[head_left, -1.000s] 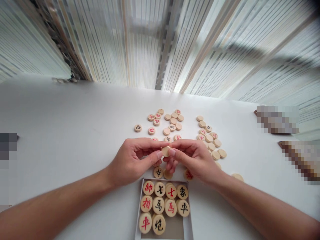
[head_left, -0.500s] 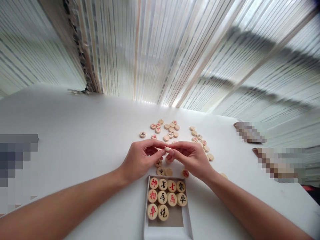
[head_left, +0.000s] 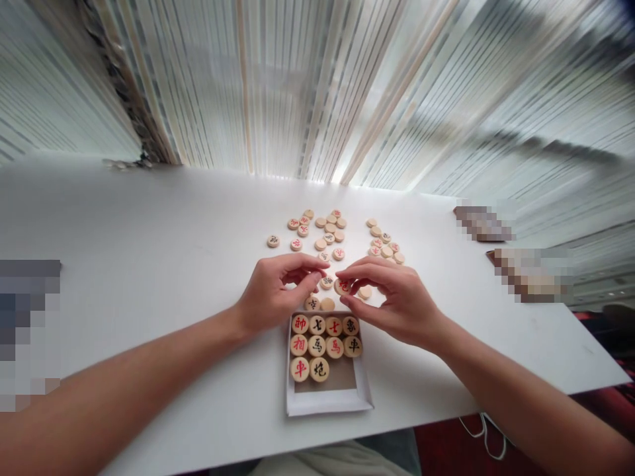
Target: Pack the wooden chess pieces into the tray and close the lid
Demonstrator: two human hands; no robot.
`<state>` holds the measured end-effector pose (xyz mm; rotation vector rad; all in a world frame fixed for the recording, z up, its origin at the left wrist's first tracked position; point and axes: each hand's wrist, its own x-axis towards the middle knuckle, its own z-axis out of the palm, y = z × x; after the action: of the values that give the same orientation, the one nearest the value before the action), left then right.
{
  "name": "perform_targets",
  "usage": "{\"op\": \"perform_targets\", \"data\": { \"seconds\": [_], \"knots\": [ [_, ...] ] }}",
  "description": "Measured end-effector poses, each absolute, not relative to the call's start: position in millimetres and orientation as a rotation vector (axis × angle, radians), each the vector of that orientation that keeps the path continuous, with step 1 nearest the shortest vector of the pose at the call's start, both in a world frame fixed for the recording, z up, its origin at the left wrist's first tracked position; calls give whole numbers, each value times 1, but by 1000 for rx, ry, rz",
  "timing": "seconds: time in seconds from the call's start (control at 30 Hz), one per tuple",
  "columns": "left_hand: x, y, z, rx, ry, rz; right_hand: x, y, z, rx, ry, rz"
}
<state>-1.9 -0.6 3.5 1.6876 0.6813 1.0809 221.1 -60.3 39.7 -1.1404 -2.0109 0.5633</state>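
Observation:
A round wooden Chinese chess piece with a red character (head_left: pixel 342 285) is between the thumb and fingers of my right hand (head_left: pixel 389 294). My left hand (head_left: pixel 280 291) is curved with thumb and fingertips slightly apart, and nothing shows between them. Beside its fingertips lies a black-lettered piece (head_left: pixel 326 282). Below both hands sits a shallow white box (head_left: pixel 330 402). Inside it, red and black pieces stand in two full rows, with a third row holding a red piece (head_left: pixel 299 369) and a black piece (head_left: pixel 319 370). Brown box floor shows to the right of those two.
Several loose pieces (head_left: pixel 331 228) are scattered on the white table (head_left: pixel 173 244) beyond my hands, some face down. Another group (head_left: pixel 386 252) lies farther right. Two blurred-out items (head_left: pixel 530 274) rest at the right. A striped curtain (head_left: pixel 288 86) hangs behind the table.
My hands have drawn apart; the piece held between both sets of fingertips is now in my right hand alone, its red face showing. The view has shifted, revealing the box's near edge.

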Motion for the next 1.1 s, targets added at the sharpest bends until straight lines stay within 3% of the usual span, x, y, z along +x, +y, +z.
{"op": "perform_targets", "data": {
  "seconds": [0.13,0.37,1.1],
  "knots": [
    [-3,0,3,1776,654,1060,223,-91,46,-1125,-2109,464],
    [-2,1,2,1798,687,1045,216,-128,48,-1036,-2386,586],
    [0,2,0,1789,677,1029,210,-136,36,-923,-2653,287]
  ]
}}
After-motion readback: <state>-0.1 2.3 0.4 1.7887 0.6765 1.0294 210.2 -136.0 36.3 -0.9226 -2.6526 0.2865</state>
